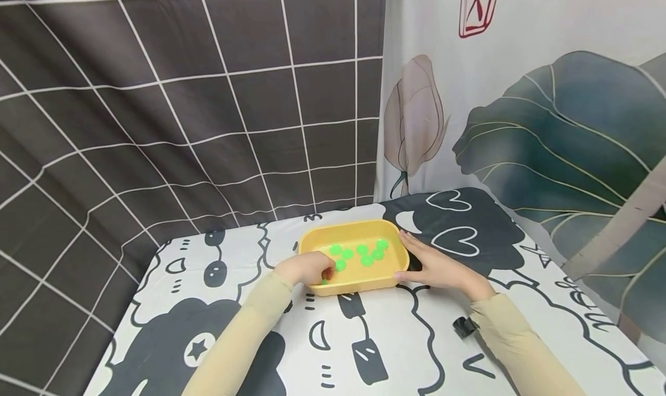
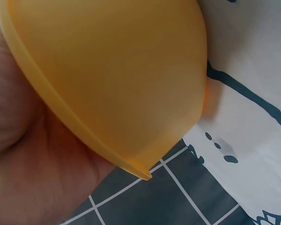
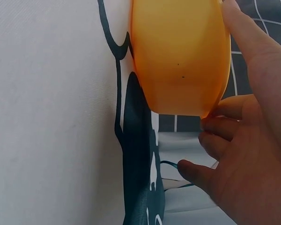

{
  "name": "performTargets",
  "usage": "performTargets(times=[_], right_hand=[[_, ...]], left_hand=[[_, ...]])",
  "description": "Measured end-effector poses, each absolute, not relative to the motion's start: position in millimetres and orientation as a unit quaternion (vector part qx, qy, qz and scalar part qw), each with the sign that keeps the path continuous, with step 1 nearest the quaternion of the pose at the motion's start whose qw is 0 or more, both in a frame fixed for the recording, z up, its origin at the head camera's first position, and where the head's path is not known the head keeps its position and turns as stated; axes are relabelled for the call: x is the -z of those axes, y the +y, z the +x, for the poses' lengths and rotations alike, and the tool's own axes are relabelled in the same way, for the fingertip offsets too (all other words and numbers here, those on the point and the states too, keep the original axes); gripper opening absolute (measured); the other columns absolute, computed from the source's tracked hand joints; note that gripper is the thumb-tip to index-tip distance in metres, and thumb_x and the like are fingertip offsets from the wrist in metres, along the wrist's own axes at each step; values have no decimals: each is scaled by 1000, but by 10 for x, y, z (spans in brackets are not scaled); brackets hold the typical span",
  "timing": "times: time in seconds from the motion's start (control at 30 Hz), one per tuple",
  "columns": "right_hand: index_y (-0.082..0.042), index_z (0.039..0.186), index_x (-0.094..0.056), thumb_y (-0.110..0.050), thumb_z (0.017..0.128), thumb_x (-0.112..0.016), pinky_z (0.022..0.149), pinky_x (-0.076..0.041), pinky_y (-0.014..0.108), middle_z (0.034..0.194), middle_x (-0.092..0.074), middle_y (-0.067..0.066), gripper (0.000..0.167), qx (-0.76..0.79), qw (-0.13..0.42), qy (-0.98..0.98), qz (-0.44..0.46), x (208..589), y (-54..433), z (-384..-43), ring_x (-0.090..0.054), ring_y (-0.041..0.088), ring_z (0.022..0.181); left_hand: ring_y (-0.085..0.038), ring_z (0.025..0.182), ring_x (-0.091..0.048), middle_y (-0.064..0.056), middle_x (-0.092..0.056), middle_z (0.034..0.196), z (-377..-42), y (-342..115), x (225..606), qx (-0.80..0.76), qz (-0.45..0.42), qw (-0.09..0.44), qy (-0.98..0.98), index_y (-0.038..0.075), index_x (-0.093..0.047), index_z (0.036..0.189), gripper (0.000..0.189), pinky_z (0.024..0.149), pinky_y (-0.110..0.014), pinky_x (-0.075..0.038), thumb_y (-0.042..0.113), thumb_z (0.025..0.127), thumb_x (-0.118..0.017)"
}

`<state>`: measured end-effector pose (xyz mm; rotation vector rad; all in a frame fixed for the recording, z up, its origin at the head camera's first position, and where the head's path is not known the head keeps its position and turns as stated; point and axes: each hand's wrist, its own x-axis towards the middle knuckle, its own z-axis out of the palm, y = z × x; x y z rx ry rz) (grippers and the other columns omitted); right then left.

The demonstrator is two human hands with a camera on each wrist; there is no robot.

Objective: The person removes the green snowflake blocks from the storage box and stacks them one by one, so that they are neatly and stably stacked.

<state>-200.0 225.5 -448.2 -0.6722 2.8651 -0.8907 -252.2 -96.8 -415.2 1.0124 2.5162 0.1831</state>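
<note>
A shallow yellow tray [image 1: 359, 280] with rounded corners holds several small green pieces [image 1: 367, 261], roundish with uneven edges. My left hand [image 1: 307, 267] reaches over its left end, fingers curled down inside. A bit of green shows right beside those fingertips, which are mostly hidden; I cannot tell whether they pinch it. In the left wrist view the tray's wall [image 2: 117, 79] covers the fingers of that hand. At the right end my right hand [image 1: 434, 267] touches the rim, thumb near the front corner and forefinger near the back corner. Its outer fingers [image 3: 196, 173] spread loosely past the tray.
A small black object [image 1: 465, 326] lies on the cloth beside the right forearm. The white cloth [image 1: 395, 326] has black cartoon prints. Behind the work surface hang a dark grid-patterned curtain [image 1: 218, 107] and a white one with leaf and flower prints [image 1: 416, 118].
</note>
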Motion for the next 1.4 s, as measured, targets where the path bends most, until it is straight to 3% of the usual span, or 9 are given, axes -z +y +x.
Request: performTargets(times=[0.67, 0.93, 1.1, 1.4], right_hand=[[3, 158, -19, -63, 85, -69, 116, -25, 59, 163, -18, 26, 110, 298, 41, 930, -209, 4478, 2246, -1991, -20, 44, 149], [3, 158, -20, -64, 85, -69, 116, -25, 59, 163, -18, 26, 111, 301, 42, 931, -205, 4487, 2249, -1987, -20, 44, 149], [3, 158, -19, -63, 85, -69, 117, -24, 59, 163, -18, 26, 110, 302, 45, 930, -206, 4499, 2247, -1987, -20, 44, 149], [2, 158, -18, -63, 86, -70, 116, -25, 60, 163, -17, 26, 110, 303, 45, 930, -204, 4482, 2253, -1998, -20, 44, 149]], left_hand=[[-15, 79, -52, 3, -57, 78, -2508, -926, 4098, -59, 328, 235, 913, 12, -67, 81, 24, 72, -28, -44, -12, 79, -61], [-13, 78, -53, 4, -60, 79, -2614, -967, 4172, -138, 339, 234, 901, 10, -72, 86, 21, 71, -26, -47, -9, 78, -70], [-12, 77, -54, 3, -64, 80, -2693, -1018, 4181, -177, 353, 204, 896, 10, -73, 85, 13, 73, -27, -48, -2, 82, -73], [-14, 84, -63, -3, -72, 92, -2800, -1116, 4096, -267, 337, 73, 900, 4, -74, 99, 10, 83, -29, -54, 1, 91, -68]])
